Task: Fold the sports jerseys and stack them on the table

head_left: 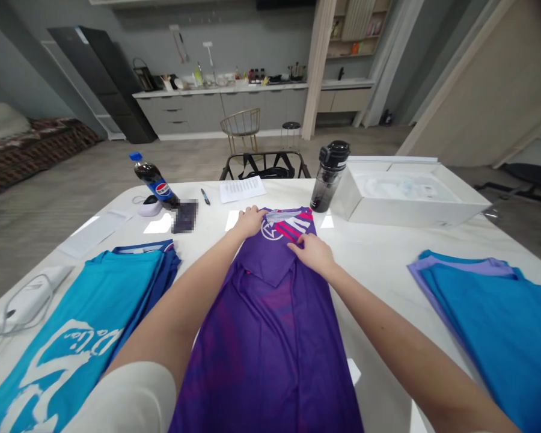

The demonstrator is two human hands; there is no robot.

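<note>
A purple jersey [270, 319] with pink and white stripes and a round white emblem lies lengthwise on the table in front of me, its sides folded inward. My left hand [251, 221] is at the upper left by the collar, fingers bent onto the fabric edge. On the sleeve's striped part, lower and to the right, my right hand [314, 252] pinches the cloth with thumb and fingers. Some fingertips of both hands are hidden. Left of my arm is a pile of folded shirts, a turquoise shirt [112, 288] with white lettering on top.
Folded blue shirts [491, 313] lie at the right of the white table [369, 264]. Along the far side stand a cola bottle [155, 180], a dark tumbler [329, 177] and an open white box [388, 210]. Paper [242, 189], a pen [205, 196] and a power strip [33, 297] lie about.
</note>
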